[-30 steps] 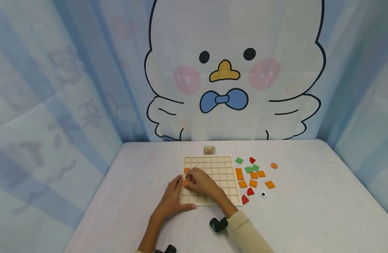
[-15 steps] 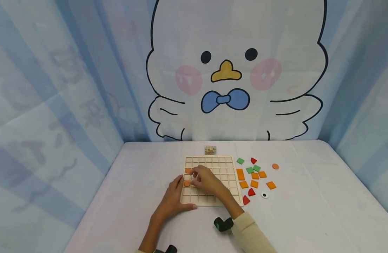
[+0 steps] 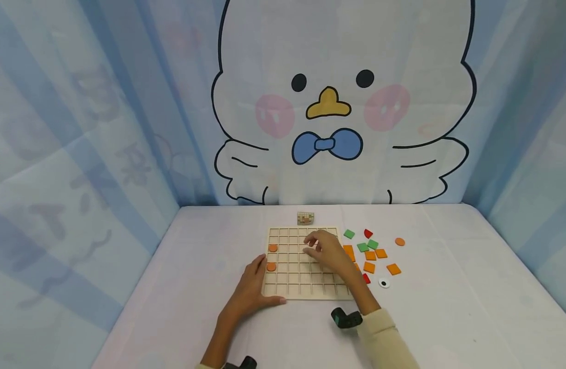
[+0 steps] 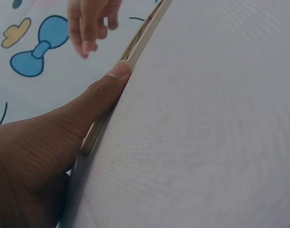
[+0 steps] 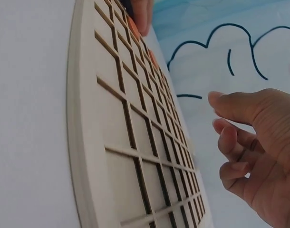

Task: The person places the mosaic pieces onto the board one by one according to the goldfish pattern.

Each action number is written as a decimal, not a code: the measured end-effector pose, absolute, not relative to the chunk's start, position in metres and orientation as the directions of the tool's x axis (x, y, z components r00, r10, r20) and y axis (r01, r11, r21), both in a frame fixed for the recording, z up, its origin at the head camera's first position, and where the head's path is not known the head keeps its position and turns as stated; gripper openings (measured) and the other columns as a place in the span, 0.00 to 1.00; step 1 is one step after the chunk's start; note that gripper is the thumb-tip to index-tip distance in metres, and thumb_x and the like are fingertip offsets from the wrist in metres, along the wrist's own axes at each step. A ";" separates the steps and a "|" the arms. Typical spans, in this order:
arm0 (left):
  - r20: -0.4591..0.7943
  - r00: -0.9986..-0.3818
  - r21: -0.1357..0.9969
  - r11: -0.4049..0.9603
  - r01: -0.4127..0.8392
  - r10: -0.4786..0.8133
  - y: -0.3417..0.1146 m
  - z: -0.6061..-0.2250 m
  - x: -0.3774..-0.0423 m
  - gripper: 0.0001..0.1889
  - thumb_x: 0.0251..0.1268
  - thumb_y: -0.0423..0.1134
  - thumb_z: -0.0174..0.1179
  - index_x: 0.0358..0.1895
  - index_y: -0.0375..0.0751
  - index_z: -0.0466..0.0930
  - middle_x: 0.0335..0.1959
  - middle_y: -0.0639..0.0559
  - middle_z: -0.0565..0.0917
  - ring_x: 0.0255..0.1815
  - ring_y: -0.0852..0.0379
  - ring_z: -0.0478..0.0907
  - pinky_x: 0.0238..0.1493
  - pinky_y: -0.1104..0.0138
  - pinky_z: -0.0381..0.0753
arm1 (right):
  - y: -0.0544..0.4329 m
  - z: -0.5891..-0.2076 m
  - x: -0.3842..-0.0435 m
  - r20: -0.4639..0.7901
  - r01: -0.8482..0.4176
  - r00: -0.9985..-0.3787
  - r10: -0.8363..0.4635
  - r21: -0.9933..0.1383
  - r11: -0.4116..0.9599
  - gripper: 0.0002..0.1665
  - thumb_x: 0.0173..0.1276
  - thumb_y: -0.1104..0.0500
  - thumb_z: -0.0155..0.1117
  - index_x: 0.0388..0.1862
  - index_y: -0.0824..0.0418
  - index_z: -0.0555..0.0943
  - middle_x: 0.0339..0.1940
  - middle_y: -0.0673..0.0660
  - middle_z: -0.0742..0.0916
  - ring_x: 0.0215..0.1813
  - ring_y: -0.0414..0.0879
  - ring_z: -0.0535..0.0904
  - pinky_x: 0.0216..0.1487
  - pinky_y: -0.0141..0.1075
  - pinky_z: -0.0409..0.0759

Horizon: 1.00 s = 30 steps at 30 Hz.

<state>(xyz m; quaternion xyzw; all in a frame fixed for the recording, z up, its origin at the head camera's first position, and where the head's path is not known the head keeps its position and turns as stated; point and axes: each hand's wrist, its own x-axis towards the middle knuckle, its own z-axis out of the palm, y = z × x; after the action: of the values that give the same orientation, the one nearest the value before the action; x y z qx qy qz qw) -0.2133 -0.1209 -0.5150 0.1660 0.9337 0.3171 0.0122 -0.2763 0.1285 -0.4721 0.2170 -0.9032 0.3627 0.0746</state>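
A pale wooden grid board lies on the table. My left hand braces its near left corner, with the fingers along the left edge and the thumb extended along the front edge. In the left wrist view the thumb presses against the board's side. Two orange discs, an upper disc and a lower disc, sit in cells of the left column. Above the board's right half is my right hand, its fingers loosely bent. The right wrist view shows nothing between thumb and fingers.
Right of the board lie several orange squares, an orange rectangle, green pieces, red wedges, an orange disc and an eye piece. Behind the board sits a small patterned piece. A printed curtain stands at the table's back.
My right hand has let go of the lower orange disc in the left column and moved right across the board. My left hand stays at the corner.
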 end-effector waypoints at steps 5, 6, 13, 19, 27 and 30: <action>0.080 -0.947 0.602 0.742 0.295 0.311 -0.120 -0.514 -0.213 0.65 0.40 0.68 0.73 0.77 0.33 0.50 0.78 0.38 0.53 0.77 0.40 0.54 0.73 0.49 0.62 | 0.156 -0.473 -0.275 0.306 -0.403 -0.915 -0.264 -0.643 0.652 0.11 0.63 0.61 0.70 0.43 0.64 0.83 0.34 0.56 0.83 0.29 0.41 0.72 0.31 0.30 0.73; 0.079 -0.948 0.604 0.742 0.291 0.308 -0.120 -0.514 -0.213 0.66 0.40 0.68 0.73 0.77 0.33 0.50 0.78 0.38 0.53 0.77 0.40 0.54 0.73 0.49 0.62 | 0.162 -0.475 -0.275 0.303 -0.388 -0.921 -0.246 -0.649 0.654 0.11 0.63 0.61 0.70 0.42 0.64 0.83 0.34 0.57 0.83 0.29 0.41 0.72 0.30 0.30 0.73; 0.064 -0.954 0.606 0.748 0.269 0.292 -0.120 -0.514 -0.213 0.67 0.38 0.70 0.72 0.77 0.35 0.49 0.78 0.40 0.52 0.77 0.43 0.54 0.73 0.50 0.61 | 0.200 -0.482 -0.275 0.240 -0.261 -0.962 -0.131 -0.659 0.705 0.11 0.66 0.61 0.67 0.44 0.64 0.82 0.39 0.59 0.83 0.33 0.44 0.75 0.33 0.31 0.75; 0.066 -0.954 0.605 0.749 0.271 0.293 -0.121 -0.516 -0.213 0.67 0.38 0.70 0.73 0.77 0.34 0.50 0.78 0.40 0.53 0.77 0.42 0.54 0.73 0.50 0.61 | 0.224 -0.478 -0.276 0.141 -0.115 -0.990 -0.031 -0.643 0.757 0.13 0.68 0.60 0.64 0.49 0.64 0.81 0.46 0.62 0.82 0.39 0.49 0.78 0.41 0.38 0.81; 0.064 -0.954 0.613 0.742 0.270 0.294 -0.121 -0.513 -0.213 0.67 0.38 0.70 0.72 0.77 0.34 0.49 0.78 0.40 0.52 0.77 0.42 0.54 0.73 0.50 0.62 | 0.244 -0.476 -0.288 0.068 0.043 -0.993 0.099 -0.564 0.825 0.18 0.70 0.60 0.62 0.54 0.69 0.79 0.53 0.70 0.78 0.47 0.58 0.73 0.56 0.52 0.78; 0.061 -0.954 0.617 0.741 0.267 0.293 -0.120 -0.514 -0.213 0.67 0.38 0.69 0.73 0.77 0.34 0.49 0.78 0.40 0.52 0.77 0.42 0.53 0.73 0.50 0.61 | 0.249 -0.477 -0.294 0.035 0.081 -0.993 0.117 -0.525 0.847 0.21 0.70 0.61 0.61 0.58 0.70 0.77 0.56 0.73 0.76 0.49 0.60 0.73 0.58 0.53 0.78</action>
<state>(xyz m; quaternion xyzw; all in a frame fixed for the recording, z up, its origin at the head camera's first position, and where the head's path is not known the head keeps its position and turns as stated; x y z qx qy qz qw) -0.2133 -0.1201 -0.5145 0.1501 0.9327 0.3273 0.0198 -0.2939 0.2486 -0.4774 -0.0515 -0.9605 0.2714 0.0326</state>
